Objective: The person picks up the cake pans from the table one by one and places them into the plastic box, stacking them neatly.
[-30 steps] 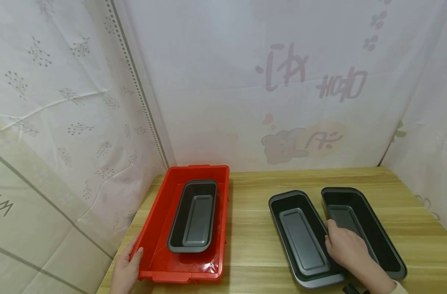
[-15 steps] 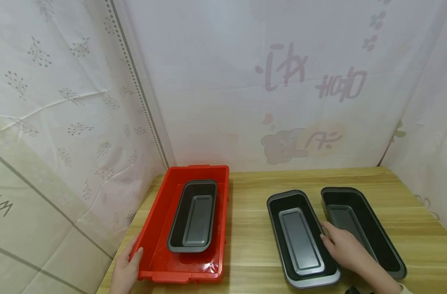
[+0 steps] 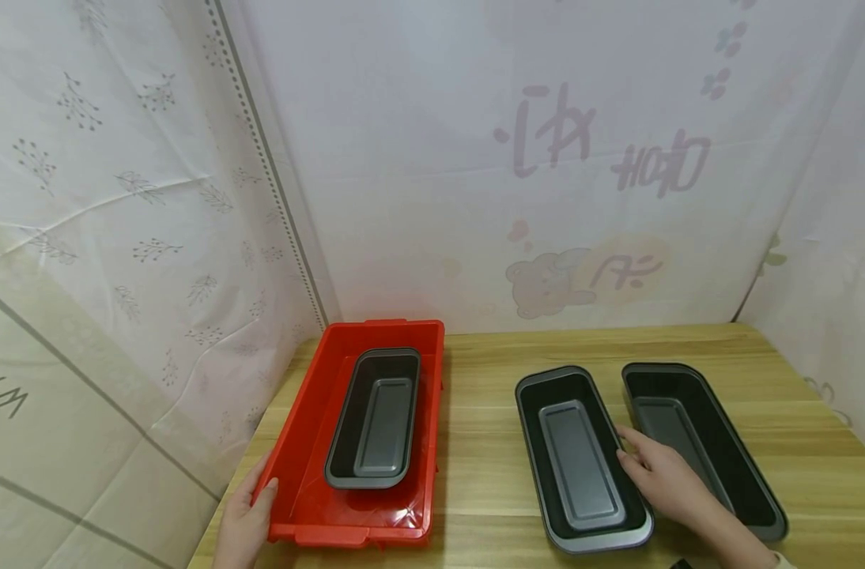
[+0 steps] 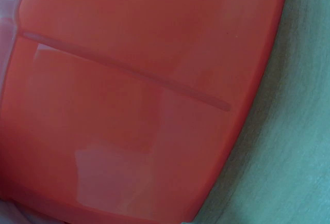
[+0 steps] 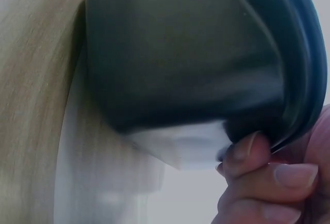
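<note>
My left hand (image 3: 246,514) grips the left wall of a red plastic tray (image 3: 307,494), its thumb over the rim. The tray's smooth red wall (image 4: 129,95) fills much of the left wrist view. A dark loaf pan (image 3: 379,427) lies inside the tray. Farther right, my right hand (image 3: 670,478) pinches the right rim of a second loaf pan (image 3: 582,466). In the right wrist view, curled fingers (image 5: 263,180) sit beneath that pan's rim, against its dark outer wall (image 5: 180,69). A third loaf pan (image 3: 689,435) is beside it, partly behind my right forearm.
The wooden table (image 3: 485,442) shows between the tray and the second pan. A printed cloth (image 3: 418,174) hangs along the back edge, with more cloth (image 3: 155,284) at the left and right sides.
My right hand and the second loaf pan have shifted slightly left and away from me. The left hand, the tray and the other pans have stayed in place.
</note>
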{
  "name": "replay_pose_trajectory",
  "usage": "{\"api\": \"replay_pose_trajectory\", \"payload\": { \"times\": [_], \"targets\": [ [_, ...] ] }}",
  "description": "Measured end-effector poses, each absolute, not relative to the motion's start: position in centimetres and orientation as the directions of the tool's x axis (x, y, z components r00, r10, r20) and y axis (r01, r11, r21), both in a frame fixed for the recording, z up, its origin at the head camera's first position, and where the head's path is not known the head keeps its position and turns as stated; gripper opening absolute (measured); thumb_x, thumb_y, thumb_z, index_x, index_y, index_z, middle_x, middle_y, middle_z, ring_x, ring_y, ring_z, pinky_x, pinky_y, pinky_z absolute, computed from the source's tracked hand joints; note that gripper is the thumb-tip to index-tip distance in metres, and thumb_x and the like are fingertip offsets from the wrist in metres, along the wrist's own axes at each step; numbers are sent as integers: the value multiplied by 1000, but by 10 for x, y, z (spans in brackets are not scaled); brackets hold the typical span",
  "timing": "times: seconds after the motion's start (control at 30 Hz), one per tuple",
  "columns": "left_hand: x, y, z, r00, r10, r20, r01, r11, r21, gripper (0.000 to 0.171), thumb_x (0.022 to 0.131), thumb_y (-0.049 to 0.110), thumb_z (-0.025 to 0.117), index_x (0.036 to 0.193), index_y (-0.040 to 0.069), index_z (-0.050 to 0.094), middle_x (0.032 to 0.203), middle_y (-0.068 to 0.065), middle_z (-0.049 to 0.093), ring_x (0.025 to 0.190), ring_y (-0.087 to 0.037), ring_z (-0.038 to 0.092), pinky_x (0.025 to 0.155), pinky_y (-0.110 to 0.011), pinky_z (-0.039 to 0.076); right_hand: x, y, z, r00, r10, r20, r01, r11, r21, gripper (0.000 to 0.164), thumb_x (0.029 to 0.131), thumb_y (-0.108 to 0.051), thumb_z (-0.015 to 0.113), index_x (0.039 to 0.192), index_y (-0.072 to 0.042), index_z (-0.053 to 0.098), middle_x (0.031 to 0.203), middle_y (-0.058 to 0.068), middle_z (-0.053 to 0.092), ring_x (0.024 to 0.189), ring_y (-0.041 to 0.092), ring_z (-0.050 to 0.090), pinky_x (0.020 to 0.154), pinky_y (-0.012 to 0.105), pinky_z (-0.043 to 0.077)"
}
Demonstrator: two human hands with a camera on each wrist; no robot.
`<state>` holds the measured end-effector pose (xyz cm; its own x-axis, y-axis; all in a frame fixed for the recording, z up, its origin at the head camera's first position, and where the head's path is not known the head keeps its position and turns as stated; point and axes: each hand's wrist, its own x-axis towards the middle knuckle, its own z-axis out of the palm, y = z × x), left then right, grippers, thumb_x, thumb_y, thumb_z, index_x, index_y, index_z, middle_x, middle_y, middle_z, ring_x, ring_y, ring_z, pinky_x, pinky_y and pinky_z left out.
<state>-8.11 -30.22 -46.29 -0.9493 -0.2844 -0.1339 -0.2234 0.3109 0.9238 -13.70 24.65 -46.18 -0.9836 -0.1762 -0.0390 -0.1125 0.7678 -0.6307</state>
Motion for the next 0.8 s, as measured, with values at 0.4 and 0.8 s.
{"api": "replay_pose_trajectory", "payload": {
  "times": [0.4,0.8],
  "targets": [
    [-81,-302,-462,-944,-294,-152,-242,301,922,54,104,8,39,155,4,21,149,-27,31,92,10,50,80,-26,51,-133,243,-462,-986,-165,-11,-113,724,-680,48,98,-12,56,134,17,45,59,-4,48,55,8,41,59,28,38],
    [-81,-301,-462,-938,-312,-152,-260,343,903,53,104,7,39,154,3,22,148,-29,33,111,-23,54,80,-28,52,-133,241,-460,-990,-137,-37,-59,635,-770,51,99,-12,56,136,20,40,53,-5,33,45,7,28,50,28,33]
  ]
}}
